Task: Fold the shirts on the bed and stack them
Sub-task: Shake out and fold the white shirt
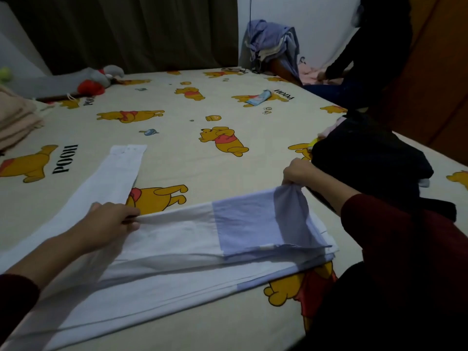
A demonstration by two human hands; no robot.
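Note:
A white and pale blue shirt (177, 239) lies across the near part of the bed (177, 138), partly folded on itself. One long white sleeve (119, 171) stretches away to the far left. My left hand (111, 221) pinches the shirt's upper white edge. My right hand (301, 173) pinches the blue corner and lifts it a little off the bed. A pile of dark clothes (372, 160) sits just right of my right hand.
Folded pink towels (15, 120) rest at the left edge. A grey and red soft toy (96, 79) lies at the far side, a small blue item (260, 97) mid-bed. Another person (367, 59) sits at the far right corner by a chair heaped with clothes (273, 44).

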